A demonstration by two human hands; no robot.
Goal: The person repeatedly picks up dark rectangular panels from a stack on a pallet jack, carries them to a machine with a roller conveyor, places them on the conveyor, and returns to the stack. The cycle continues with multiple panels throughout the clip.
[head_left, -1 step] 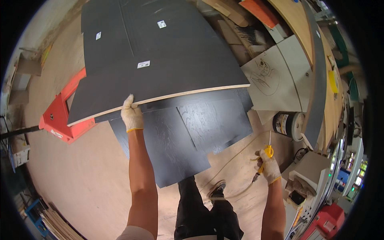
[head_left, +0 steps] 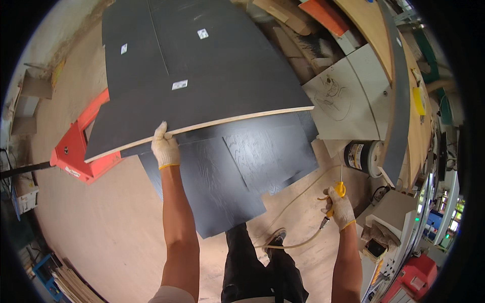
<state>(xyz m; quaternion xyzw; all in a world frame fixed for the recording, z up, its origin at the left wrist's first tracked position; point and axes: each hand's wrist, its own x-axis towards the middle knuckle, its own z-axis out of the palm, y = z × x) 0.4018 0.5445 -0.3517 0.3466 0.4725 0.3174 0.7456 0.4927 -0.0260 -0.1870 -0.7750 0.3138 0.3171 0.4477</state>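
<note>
My left hand point(head_left: 164, 146), in a white work glove, grips the pale near edge of a large dark board point(head_left: 202, 81) and holds that edge raised above the stack. More dark boards point(head_left: 237, 166) lie flat beneath it. My right hand point(head_left: 341, 208), also gloved, holds a yellow air blow gun point(head_left: 339, 191) with a thin nozzle pointing up; its pale hose point(head_left: 293, 242) curves down across the floor near my feet.
A red pallet truck point(head_left: 76, 151) sits under the stack at left. A white panel point(head_left: 348, 96) and long wooden boards point(head_left: 399, 65) lie at right, with a motor drum point(head_left: 364, 156) and machines point(head_left: 419, 222) beyond. Stacked strips point(head_left: 70, 285) lie lower left.
</note>
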